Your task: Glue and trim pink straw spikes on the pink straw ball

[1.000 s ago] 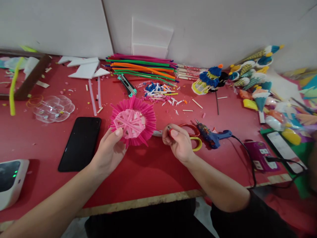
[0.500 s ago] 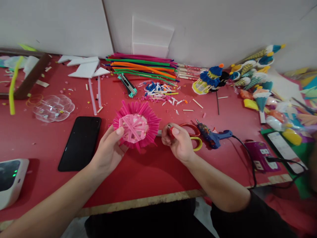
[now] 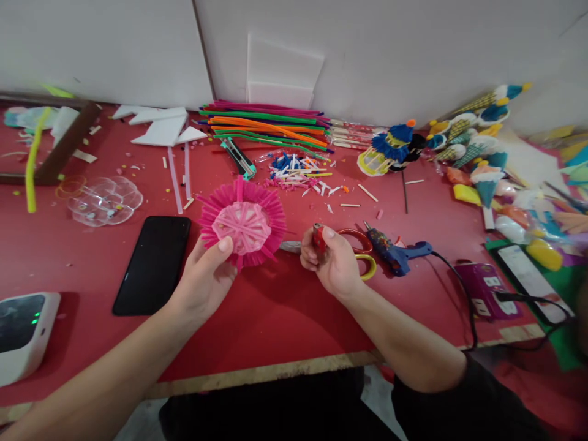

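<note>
My left hand [image 3: 209, 275] grips the lower left edge of a round pink pipe-cleaner craft piece [image 3: 243, 223], thumb on its front. Pink strips cross over its pale centre, and a fringe of darker pink pipe cleaners radiates all round. In my closed right hand [image 3: 331, 260] is a small red lighter [image 3: 318, 236], its metal top showing above the fingers. No flame is visible. Partly behind that hand lie scissors with one red and one yellow handle [image 3: 366, 267]. A blue glue gun [image 3: 397, 251] rests just to their right.
A black phone [image 3: 151, 266] and a white device [image 3: 27, 337] lie on the left. Behind are a utility knife [image 3: 239, 158], pipe cleaners [image 3: 271, 125] and cut scraps [image 3: 298, 168]. The glue gun's cord runs towards a purple power box [image 3: 487, 291]. Finished crafts [image 3: 478, 141] crowd the right.
The pink craft piece has shifted a little left and turned, so its crossed centre faces me more squarely. The lighter now stands more upright in my right hand.
</note>
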Demonstrator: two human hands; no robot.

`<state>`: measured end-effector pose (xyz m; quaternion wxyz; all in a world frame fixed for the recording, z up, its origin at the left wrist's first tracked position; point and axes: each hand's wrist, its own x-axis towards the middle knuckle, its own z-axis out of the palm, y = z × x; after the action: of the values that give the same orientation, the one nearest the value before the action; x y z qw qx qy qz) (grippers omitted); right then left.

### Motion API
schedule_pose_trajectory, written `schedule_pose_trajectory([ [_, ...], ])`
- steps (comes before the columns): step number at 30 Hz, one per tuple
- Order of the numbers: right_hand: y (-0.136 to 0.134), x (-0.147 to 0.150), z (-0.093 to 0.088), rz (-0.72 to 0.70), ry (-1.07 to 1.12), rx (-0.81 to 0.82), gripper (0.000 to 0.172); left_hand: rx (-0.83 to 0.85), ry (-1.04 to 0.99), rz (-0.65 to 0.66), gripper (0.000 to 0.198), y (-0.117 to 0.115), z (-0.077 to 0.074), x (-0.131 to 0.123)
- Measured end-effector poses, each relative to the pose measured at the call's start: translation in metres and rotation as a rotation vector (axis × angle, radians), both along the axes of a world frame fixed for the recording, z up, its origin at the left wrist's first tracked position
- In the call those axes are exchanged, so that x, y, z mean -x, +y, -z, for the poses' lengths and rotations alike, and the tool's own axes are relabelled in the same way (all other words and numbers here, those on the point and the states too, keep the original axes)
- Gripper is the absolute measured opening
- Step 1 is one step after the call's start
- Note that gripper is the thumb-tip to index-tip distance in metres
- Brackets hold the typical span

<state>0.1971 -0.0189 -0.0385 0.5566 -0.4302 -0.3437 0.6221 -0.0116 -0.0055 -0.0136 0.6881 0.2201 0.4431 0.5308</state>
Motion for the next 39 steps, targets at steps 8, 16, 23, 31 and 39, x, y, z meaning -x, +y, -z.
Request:
schedule_pose_trajectory([
  [8, 0.000, -0.001, 0.001, 0.013, 0.013, 0.010, 0.051, 0.105, -0.014, -0.074, 0.040, 0.001, -0.001, 0.001],
  [16, -0.001, 0.000, -0.001, 0.029, 0.022, 0.016, 0.050, 0.081, -0.023, -0.053, 0.045, 0.001, -0.001, 0.001],
  [23, -0.002, 0.000, -0.003, 0.030, 0.029, 0.024, 0.050, -0.026, -0.091, -0.076, 0.040, 0.003, -0.007, -0.008],
  [31, -0.002, 0.001, -0.003, 0.038, 0.013, 0.044, 0.048, 0.024, -0.170, -0.133, 0.039, 0.005, -0.006, -0.008],
  [39, -0.002, 0.000, -0.005, 0.034, 0.011, 0.047, 0.048, 0.048, -0.225, -0.142, 0.045, 0.005, -0.005, -0.005],
])
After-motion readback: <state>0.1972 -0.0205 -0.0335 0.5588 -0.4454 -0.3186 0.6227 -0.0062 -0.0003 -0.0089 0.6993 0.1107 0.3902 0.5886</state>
